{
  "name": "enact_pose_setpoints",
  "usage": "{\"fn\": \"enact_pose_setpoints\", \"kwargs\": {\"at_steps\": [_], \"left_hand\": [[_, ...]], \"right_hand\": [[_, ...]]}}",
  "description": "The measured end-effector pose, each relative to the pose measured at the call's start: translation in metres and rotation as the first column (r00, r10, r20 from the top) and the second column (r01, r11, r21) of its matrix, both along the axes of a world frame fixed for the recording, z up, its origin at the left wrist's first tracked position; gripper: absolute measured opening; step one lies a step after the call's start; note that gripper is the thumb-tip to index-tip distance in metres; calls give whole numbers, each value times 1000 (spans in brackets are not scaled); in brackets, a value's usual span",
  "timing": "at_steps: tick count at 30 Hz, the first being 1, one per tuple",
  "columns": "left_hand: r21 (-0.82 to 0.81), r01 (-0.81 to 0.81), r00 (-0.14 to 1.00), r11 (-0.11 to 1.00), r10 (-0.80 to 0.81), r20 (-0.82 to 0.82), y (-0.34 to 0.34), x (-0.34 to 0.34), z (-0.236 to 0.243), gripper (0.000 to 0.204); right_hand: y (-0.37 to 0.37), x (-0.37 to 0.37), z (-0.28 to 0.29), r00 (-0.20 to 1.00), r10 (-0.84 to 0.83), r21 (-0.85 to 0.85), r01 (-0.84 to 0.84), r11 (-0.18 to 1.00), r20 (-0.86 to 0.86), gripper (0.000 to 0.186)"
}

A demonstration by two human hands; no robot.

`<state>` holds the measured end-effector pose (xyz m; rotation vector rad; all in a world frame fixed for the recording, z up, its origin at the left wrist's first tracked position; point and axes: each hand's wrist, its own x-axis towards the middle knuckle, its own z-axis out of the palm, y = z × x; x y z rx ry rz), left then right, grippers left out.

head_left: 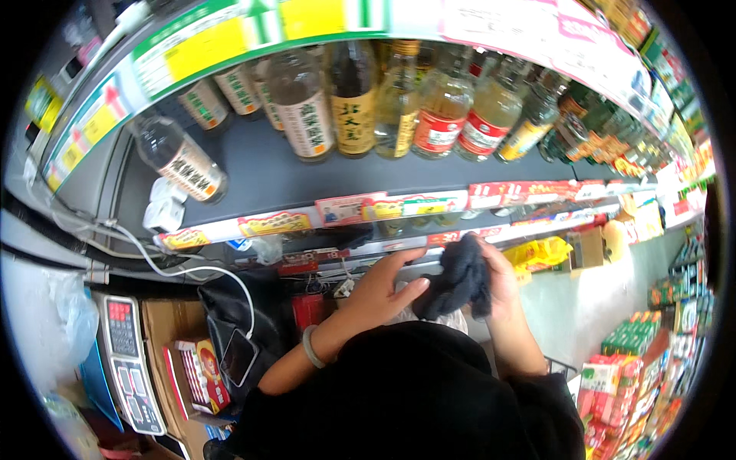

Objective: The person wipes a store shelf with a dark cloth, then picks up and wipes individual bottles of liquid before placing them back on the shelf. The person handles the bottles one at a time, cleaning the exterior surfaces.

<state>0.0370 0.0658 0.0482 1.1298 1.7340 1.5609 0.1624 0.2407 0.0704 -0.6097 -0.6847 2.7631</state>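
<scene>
A bunched dark grey cloth (458, 280) hangs in my right hand (502, 277), whose fingers are closed around its right side. My left hand (389, 285), with a pale bangle on the wrist, is just left of the cloth. Its thumb and fingers are apart, and the thumb tip comes close to the cloth's left edge. Whether they touch is hard to tell. Both hands are in front of a shelf edge lined with price tags (414, 205). Part of a whitish plastic bag (452, 320) shows below the cloth.
Glass bottles (299, 107) line the grey shelf (261, 172); one bottle (180, 159) leans at the left beside a white charger (164, 207). Its cable runs to a phone (239, 357) on a black bag (264, 307). A scale (130, 364) stands lower left, stacked boxes (613, 383) lower right.
</scene>
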Motion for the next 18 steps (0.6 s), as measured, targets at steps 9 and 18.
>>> {"fn": "enact_pose_setpoints", "kwargs": {"at_steps": [9, 18], "left_hand": [[46, 20, 955, 999, -32, 294, -7, -15, 6, 8], [-156, 34, 994, 987, -18, 106, 6, 7, -11, 12]], "right_hand": [[17, -2, -10, 992, 123, 246, -110, 963, -38, 26], [25, 3, -119, 949, -218, 971, -237, -22, 226, 13]]}}
